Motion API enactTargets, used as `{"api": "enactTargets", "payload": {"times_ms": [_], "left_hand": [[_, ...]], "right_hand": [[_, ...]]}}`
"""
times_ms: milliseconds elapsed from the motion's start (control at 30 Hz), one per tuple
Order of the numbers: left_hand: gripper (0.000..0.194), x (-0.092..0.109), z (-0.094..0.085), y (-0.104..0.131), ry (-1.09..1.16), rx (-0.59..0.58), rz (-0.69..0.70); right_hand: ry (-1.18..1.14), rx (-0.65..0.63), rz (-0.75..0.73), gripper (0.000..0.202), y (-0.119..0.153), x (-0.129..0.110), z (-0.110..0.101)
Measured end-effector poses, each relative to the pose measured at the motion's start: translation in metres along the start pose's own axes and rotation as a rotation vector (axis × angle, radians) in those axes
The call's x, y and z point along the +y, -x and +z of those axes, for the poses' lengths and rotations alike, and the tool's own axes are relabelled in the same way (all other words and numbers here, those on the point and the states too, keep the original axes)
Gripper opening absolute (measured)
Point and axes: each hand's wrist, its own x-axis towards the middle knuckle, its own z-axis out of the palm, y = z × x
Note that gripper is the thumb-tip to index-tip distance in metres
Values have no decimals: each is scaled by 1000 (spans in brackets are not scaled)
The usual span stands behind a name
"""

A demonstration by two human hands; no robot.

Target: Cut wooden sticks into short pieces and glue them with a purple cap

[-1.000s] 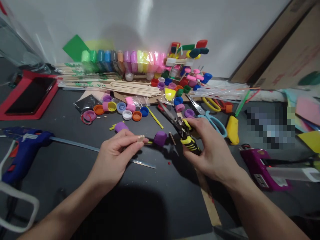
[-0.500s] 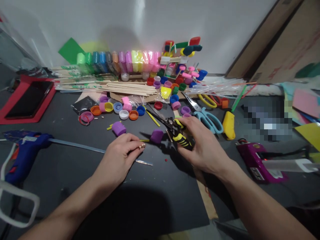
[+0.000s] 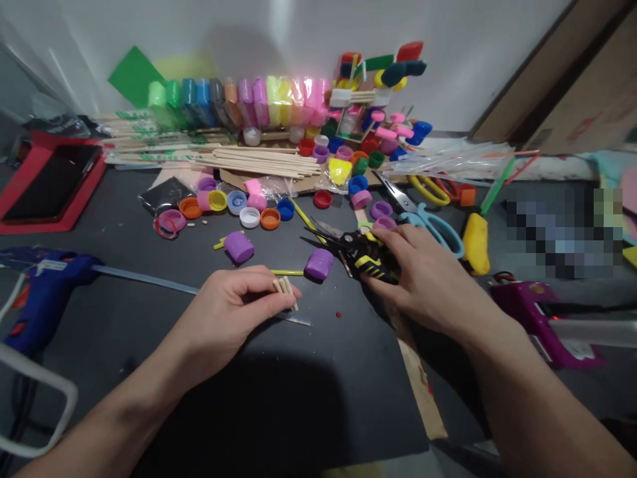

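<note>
A left hand (image 3: 226, 309) pinches short sticks (image 3: 284, 286) between its fingers over a worktop (image 3: 368, 398), as a right hand (image 3: 428, 279) grips pliers (image 3: 367, 265) near a purple lump (image 3: 319, 263). Should the pinch slacken, the sticks could slip and scatter.

Two bare hands show: one left hand (image 3: 249, 300), one right hand (image 3: 423, 282). There are at least three short pale wooden sticks (image 3: 284, 287), one pair of black-and-yellow metal pliers (image 3: 371, 257), two chunky purple pieces (image 3: 239, 247) (image 3: 319, 264), one blue plastic glue gun (image 3: 52, 285), one flat black phone (image 3: 52, 184) and one pair of light-blue-handled scissors (image 3: 432, 227). The long pale wooden sticks (image 3: 263, 162) overlap too much to count.
</note>
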Motion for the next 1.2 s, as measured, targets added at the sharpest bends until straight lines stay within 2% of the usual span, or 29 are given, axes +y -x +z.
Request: {"api": "enactTargets", "payload": {"times_ms": [167, 233, 300, 367, 467, 567, 633, 833, 1000, 1200], "left_hand": [[21, 4, 1, 6, 110, -45, -23], [22, 5, 2, 7, 98, -60, -17], [23, 6, 3, 9, 50, -85, 0], [25, 7, 5, 11, -16, -110, 38], [27, 7, 8, 13, -112, -138, 135], [27, 5, 13, 14, -198, -117, 223], [26, 3, 17, 13, -272, -73, 273], [21, -7, 19, -1, -550, 59, 450], [18, -16, 17, -10, -550, 4, 430], [19, -15, 16, -11, -527, -18, 415]], "right_hand": [[-13, -41, -82, 67, 4, 9, -1], [-99, 6, -101, 64, 6, 5, -6], [-258, 134, -98, 40, 6, -7, -15], [-521, 247, -89, 16, 5, -28, -23], [-892, 115, -218, 12, 3, -61, -28], [-1024, 75, -235, 6, 1, -80, -23], [-1002, 102, -249, 3, 1, -82, -18], [-718, 188, -401, 10, 1, -76, -4], [-660, 151, -405, 11, -3, -75, 8], [-692, 116, -346, 8, -4, -74, 4]]}}
